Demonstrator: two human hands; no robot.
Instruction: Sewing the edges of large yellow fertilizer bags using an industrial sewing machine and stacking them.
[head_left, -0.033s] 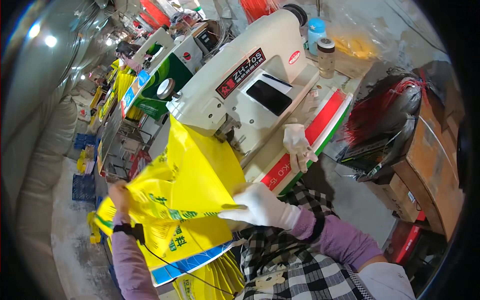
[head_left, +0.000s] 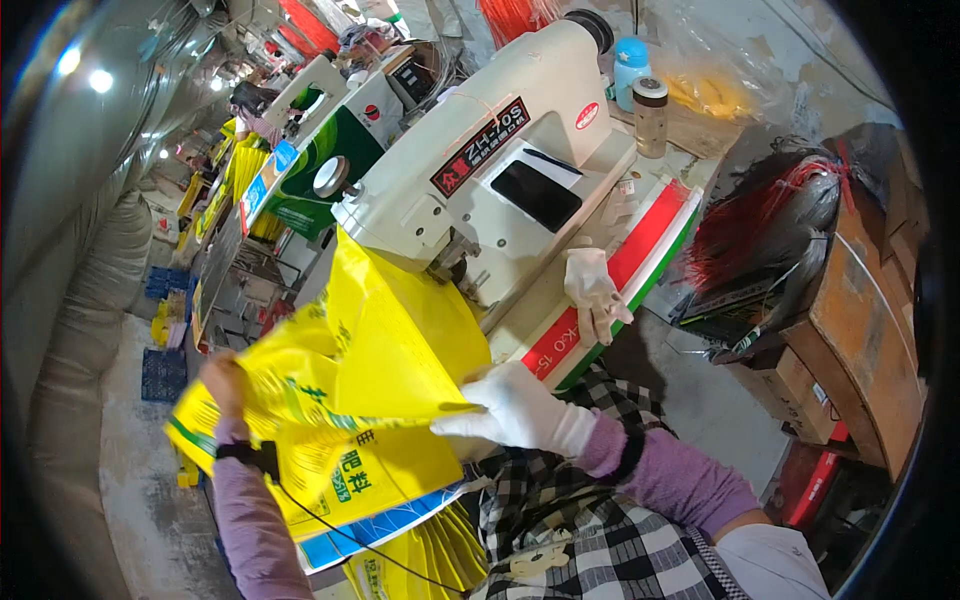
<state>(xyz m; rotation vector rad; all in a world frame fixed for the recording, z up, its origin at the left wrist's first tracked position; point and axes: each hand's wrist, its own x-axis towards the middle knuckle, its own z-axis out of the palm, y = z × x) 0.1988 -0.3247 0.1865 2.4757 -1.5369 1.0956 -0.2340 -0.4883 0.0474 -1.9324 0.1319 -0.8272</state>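
A large yellow plastic woven bag [head_left: 400, 350] with green print stretches between my hands, its upper corner up against the needle end of a cream sewing machine [head_left: 470, 150]. Bare-fingered, my left hand [head_left: 225, 385] grips the bag's left edge. My right hand [head_left: 515, 410], in a white glove, pinches the folded near edge of the bag. Below it lies a stack of more yellow bags [head_left: 430, 555], with a blue-and-white printed piece [head_left: 380, 525] at its edge. Where the bag meets the needle is partly hidden.
On the machine bed lie a black phone [head_left: 537, 195] and a white glove [head_left: 594, 290]. A blue bottle [head_left: 630, 70] and a clear jar [head_left: 651, 115] stand behind. Red-and-grey thread bundles [head_left: 770, 225] and cardboard boxes [head_left: 850, 330] sit at right. Another person [head_left: 255, 105] is at the far left.
My left hand has moved a little left and up, drawing the bag's left edge outward. My right hand has stayed nearly in place, still pinching the bag.
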